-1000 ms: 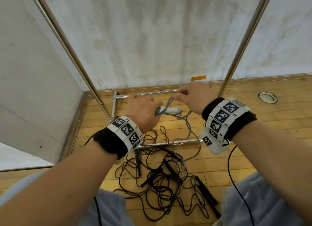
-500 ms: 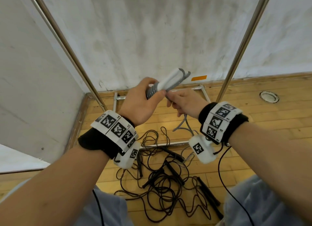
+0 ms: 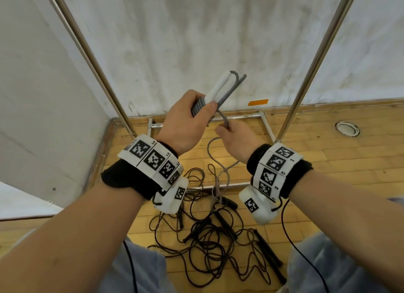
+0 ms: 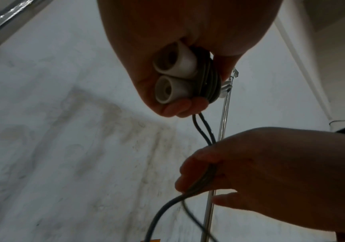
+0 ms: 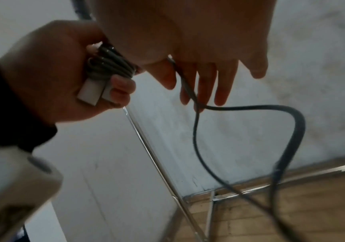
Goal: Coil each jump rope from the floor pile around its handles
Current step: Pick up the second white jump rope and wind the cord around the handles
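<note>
Gripping both white handles [image 3: 216, 89] upright, the left hand [image 3: 185, 126] was raised. The right hand [image 3: 235, 139], lower, pinched the doubled grey cord [image 3: 225, 122].

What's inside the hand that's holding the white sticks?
The left hand grips two white handles side by side, grey rope coiled around them. Fingers cover the handles' middles.

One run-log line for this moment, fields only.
step: coiling | left hand: grips paired white plastic handles | right hand: holds doubled grey rope | wraps: several | floor: tangled black ropes uncoiled
</note>
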A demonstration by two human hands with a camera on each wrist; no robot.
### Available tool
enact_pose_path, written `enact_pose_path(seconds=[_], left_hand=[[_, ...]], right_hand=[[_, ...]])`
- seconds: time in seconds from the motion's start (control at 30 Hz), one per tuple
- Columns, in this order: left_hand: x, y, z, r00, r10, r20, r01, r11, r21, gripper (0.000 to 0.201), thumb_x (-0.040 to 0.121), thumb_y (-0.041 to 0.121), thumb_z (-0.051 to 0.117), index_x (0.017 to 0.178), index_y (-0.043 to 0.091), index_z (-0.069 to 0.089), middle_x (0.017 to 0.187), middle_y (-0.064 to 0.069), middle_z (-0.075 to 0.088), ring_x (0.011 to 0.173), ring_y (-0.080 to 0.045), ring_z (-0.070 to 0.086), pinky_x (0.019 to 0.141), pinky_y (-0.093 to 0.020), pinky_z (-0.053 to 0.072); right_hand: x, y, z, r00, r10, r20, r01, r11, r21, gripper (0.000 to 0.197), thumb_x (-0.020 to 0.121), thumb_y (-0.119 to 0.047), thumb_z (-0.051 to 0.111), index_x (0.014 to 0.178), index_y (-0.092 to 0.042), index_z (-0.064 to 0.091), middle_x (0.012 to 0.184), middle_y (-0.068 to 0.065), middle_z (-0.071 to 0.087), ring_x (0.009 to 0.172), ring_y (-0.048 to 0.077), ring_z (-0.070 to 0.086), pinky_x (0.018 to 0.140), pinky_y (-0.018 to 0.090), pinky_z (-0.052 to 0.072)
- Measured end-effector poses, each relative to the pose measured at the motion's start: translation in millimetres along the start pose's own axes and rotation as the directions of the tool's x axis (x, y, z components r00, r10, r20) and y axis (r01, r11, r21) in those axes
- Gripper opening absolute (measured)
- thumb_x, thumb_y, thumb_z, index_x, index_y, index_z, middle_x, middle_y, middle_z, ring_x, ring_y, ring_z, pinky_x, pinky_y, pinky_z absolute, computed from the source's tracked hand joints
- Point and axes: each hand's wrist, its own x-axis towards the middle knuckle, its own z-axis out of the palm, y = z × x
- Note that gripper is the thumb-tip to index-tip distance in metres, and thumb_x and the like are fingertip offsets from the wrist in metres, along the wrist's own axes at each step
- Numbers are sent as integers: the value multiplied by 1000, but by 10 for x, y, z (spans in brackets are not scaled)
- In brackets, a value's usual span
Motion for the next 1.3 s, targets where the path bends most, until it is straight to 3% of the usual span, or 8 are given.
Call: enact_pose_path(seconds=[0.17, 0.3, 0.37, 0.5, 0.77, 1.0, 1.17, 1.3], left_hand=[[23, 51, -38, 999, -44, -24, 41, 990, -135, 20, 96, 29, 53, 82, 15, 50, 63, -5, 56, 46, -18, 53, 43, -26, 41], [24, 96, -44, 994, -100, 42, 109, 921, -373, 25, 97, 26, 52, 81, 8, 50, 68, -10, 59, 45, -23, 50, 43, -29, 38], [31, 74, -45, 998, -66, 3, 65, 961, -269, 22, 96, 29, 54, 82, 12, 50, 68, -6, 60, 47, -21, 52, 44, -30, 42], [101, -119, -152, 994, 30, -105, -17, 992, 126, 18, 93, 38, 54, 105, 24, 52, 73, 4, 57, 59, -12, 55, 56, -27, 47], [153, -425, -110, 1000, 19, -9, -9, 774, 633, 26, 95, 43, 48, 113, 23, 48, 89, 6, 50, 73, -18, 51, 58, -30, 35], [110, -492, 26, 978, -97, 184, -56, 728, 683, 24, 97, 39, 45, 117, 26, 48, 85, 4, 56, 69, -17, 52, 58, -30, 38], [-24, -382, 152, 959, -37, 282, -176, 700, 692, 23, 73, 53, 45, 79, 32, 51, 63, 10, 55, 60, -12, 54, 49, -24, 33], [-85, -348, 258, 939, -49, 341, -225, 662, 715, 33, 78, 67, 51, 81, 34, 51, 67, 10, 56, 64, -13, 54, 57, -29, 46]], right_hand=[[-5, -71, 2, 988, -10, -155, 64, 935, 349, 9, 99, -18, 41, 103, -20, 48, 79, -5, 56, 71, 12, 55, 59, 19, 39], [-107, -57, 137, 989, 8, 151, -42, 974, 222, 16, 98, -30, 43, 92, -20, 53, 74, -4, 50, 58, 9, 45, 54, 25, 39], [-152, -58, 207, 971, 6, 237, -52, 981, 189, 24, 98, -34, 41, 83, -18, 50, 67, -3, 45, 53, 10, 39, 52, 26, 35], [-144, -87, 132, 994, -91, 53, 88, 995, 55, 30, 98, -33, 44, 70, -24, 40, 60, -6, 42, 52, 10, 39, 50, 21, 30], [-69, -146, -200, 955, -288, 73, 295, 891, -344, 39, 99, -35, 38, 69, -13, 51, 61, 0, 48, 59, 16, 45, 54, 29, 29], [-80, -120, -398, 943, -320, 96, 333, 883, -332, 31, 98, -28, 41, 80, -10, 59, 65, -4, 48, 60, 15, 46, 55, 19, 32], [-72, -117, -461, 925, -378, 43, 369, 865, -339, 30, 98, -30, 43, 83, -13, 62, 61, -9, 44, 55, 6, 40, 51, 15, 25], [-52, -106, -484, 927, -376, 14, 356, 866, -352, 33, 97, -35, 44, 83, -13, 64, 60, -7, 49, 56, 7, 44, 51, 20, 28]])
